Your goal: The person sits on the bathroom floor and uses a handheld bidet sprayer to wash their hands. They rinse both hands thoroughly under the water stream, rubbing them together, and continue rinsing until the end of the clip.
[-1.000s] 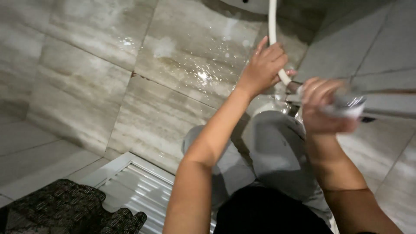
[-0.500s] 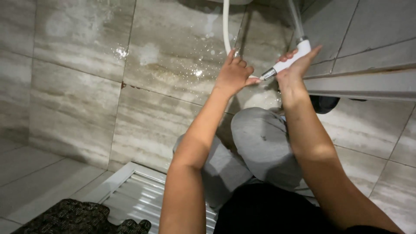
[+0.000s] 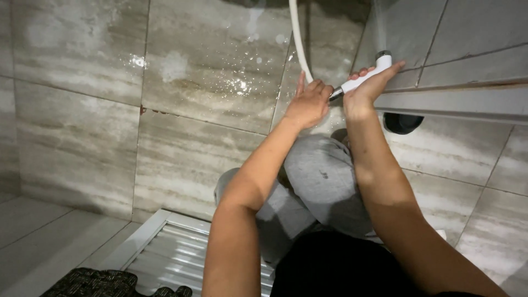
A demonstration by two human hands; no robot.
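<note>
My right hand (image 3: 369, 87) grips a white hand sprayer (image 3: 367, 75), its head pointing up toward the tiled wall, with a faint jet of water above it. My left hand (image 3: 308, 103) is closed around the white hose (image 3: 297, 41) just below the sprayer's metal fitting. The hose runs up out of the top of the view. Below the hands are my grey trouser legs (image 3: 323, 176) and a black top.
Wet beige floor tiles (image 3: 181, 82) glisten with water drops. A grey tiled wall with a ledge (image 3: 456, 102) stands at the right, a dark round object (image 3: 402, 122) under it. A white ribbed frame (image 3: 165, 256) and a dark patterned mat (image 3: 91, 283) lie at the bottom left.
Both hands have lifted the sprayer and moved it toward the wall at the right; its head now points upward. The view has shifted with them.
</note>
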